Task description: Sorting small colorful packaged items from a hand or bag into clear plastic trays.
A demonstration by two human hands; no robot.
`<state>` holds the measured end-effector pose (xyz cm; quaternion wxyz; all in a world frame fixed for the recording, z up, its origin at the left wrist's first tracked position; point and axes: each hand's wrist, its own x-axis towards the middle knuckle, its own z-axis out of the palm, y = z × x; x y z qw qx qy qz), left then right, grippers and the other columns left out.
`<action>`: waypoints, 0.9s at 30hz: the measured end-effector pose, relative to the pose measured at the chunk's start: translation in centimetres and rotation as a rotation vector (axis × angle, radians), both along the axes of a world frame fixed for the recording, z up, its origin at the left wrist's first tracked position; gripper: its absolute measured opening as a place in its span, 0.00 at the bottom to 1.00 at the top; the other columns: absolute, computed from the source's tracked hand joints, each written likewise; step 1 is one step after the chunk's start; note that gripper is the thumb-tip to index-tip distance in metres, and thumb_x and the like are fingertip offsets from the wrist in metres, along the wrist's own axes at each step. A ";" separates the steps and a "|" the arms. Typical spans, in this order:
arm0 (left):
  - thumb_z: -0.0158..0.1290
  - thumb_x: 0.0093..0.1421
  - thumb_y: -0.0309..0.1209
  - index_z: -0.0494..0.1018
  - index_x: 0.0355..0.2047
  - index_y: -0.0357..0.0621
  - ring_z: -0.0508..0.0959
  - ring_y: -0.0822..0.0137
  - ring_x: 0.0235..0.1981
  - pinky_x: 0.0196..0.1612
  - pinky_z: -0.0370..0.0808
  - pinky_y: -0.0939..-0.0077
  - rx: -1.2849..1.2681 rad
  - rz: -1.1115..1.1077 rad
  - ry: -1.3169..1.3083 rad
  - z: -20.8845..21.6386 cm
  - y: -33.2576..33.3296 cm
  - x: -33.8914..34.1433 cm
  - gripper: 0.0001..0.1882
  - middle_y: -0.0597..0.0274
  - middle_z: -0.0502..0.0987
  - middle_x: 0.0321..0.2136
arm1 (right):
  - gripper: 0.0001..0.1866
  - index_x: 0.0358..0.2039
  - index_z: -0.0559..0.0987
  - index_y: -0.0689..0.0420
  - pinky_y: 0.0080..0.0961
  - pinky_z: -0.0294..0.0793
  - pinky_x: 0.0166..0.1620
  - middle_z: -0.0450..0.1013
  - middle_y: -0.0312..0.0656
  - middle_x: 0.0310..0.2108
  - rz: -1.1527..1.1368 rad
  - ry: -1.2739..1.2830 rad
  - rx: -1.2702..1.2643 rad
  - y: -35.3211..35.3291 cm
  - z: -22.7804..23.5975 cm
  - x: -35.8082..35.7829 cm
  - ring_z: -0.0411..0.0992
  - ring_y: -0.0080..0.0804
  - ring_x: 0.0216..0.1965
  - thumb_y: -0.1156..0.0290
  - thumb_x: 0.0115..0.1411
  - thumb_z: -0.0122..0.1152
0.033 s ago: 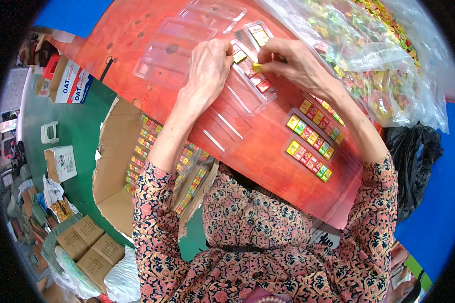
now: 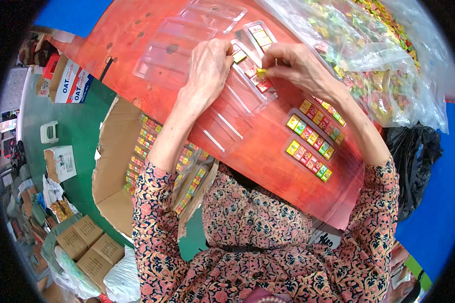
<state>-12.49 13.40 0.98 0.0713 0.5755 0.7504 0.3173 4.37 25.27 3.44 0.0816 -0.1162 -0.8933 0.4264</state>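
On the red table, my left hand [image 2: 206, 70] has its fingers closed at the near-left edge of a clear plastic tray [image 2: 260, 103]. Small wrapped candies in yellow and red lie in a slot beside its fingertips, among them a red candy [image 2: 263, 86]. My right hand [image 2: 298, 65] pinches a small yellow wrapped candy [image 2: 261, 73] just above that row. Past its fingers, another slot [image 2: 259, 34] holds several candies, partly covered by the hand. Filled clear strips [image 2: 311, 135] of red, yellow and green candies lie at the right.
Empty clear trays [image 2: 177, 48] lie at the far left of the table. A large plastic bag [image 2: 384, 86] of loose candies stands far right, above a black bag [image 2: 413, 161]. Below my left arm, an opened carton [image 2: 114, 177] holds filled strips.
My right hand has shifted slightly to the right and nearer with the yellow candy, uncovering more of the far slot. The left hand stays put.
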 end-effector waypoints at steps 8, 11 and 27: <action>0.54 0.49 0.26 0.75 0.30 0.34 0.77 0.51 0.30 0.34 0.71 0.62 -0.112 0.032 0.026 0.0 0.1 0.1 0.09 0.44 0.76 0.25 | 0.05 0.26 0.73 0.61 0.34 0.68 0.35 0.69 0.44 0.27 0.155 0.039 0.200 -1.0 -1.5 1.2 0.70 0.44 0.32 0.76 0.48 0.57; 0.53 0.48 0.24 0.74 0.27 0.33 0.76 0.47 0.30 0.33 0.71 0.59 -0.066 0.035 0.000 0.0 0.0 0.2 0.06 0.41 0.74 0.23 | 0.04 0.28 0.73 0.64 0.30 0.68 0.35 0.69 0.45 0.28 0.120 0.053 0.192 -1.3 -1.5 0.6 0.70 0.41 0.33 0.78 0.50 0.57; 0.53 0.49 0.26 0.75 0.30 0.33 0.77 0.50 0.30 0.34 0.71 0.62 -0.054 -0.008 0.047 -0.1 -0.2 -0.1 0.09 0.43 0.75 0.25 | 0.05 0.28 0.75 0.64 0.26 0.67 0.34 0.70 0.42 0.27 -0.021 0.003 0.067 -0.7 -1.7 1.7 0.70 0.32 0.30 0.76 0.52 0.58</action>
